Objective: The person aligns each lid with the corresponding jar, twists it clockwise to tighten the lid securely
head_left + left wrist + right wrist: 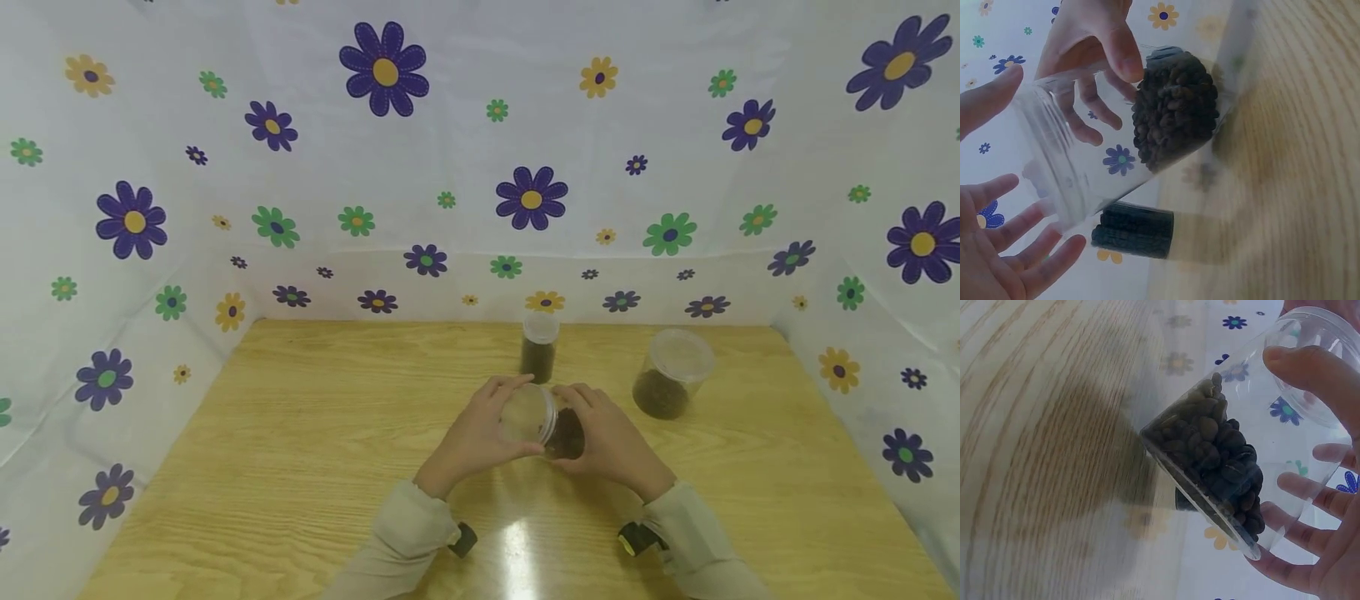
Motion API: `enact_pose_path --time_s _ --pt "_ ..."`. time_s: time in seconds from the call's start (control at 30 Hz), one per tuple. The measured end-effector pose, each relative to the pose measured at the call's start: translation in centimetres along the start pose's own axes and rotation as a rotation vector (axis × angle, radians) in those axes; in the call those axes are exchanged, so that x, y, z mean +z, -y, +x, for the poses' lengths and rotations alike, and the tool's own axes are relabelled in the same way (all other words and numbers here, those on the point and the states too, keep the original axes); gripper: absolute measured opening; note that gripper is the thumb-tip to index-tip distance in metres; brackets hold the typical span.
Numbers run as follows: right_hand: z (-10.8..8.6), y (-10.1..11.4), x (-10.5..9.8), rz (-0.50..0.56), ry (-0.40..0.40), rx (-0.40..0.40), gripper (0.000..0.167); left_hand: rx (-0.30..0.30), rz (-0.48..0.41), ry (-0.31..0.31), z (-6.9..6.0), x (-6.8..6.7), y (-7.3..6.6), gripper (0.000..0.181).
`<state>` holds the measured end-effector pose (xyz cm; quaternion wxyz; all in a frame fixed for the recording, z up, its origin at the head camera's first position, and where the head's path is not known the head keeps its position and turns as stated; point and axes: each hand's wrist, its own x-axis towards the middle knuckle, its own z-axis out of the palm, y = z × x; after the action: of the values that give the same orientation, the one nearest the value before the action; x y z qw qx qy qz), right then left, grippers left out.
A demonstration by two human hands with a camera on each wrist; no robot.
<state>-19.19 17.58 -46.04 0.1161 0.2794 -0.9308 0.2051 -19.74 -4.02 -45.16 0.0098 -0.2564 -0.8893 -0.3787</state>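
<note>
A clear plastic jar, partly filled with dark brown beans, is held tilted between both hands just above the table. My left hand grips the jar's clear lid, thumb on one side and fingers on the other. Around the jar's body my right hand curls, its fingers visible through the clear wall in the left wrist view. The beans lie heaped toward the base, which points down and to the right in the head view. The lid sits on the jar's mouth.
Behind the hands a narrow lidded jar with dark contents stands upright on the wooden table. To the right is a wider lidded jar, dark contents at its bottom. Flower-printed white cloth encloses the table's back and sides.
</note>
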Motion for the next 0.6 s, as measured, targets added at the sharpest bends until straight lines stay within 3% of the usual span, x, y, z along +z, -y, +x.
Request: enact_pose_path --time_s 0.37,0.6 --pt "-0.2 -0.7 0.4 0.106 -0.003 0.026 0.092 -0.007 -0.261 -0.014 -0.1 1.0 0.8 0.101" --pt "-0.4 -1.1 0.7 0.244 0.015 0.043 0.094 -0.036 -0.337 0.022 -0.1 2.0 2.2 0.102"
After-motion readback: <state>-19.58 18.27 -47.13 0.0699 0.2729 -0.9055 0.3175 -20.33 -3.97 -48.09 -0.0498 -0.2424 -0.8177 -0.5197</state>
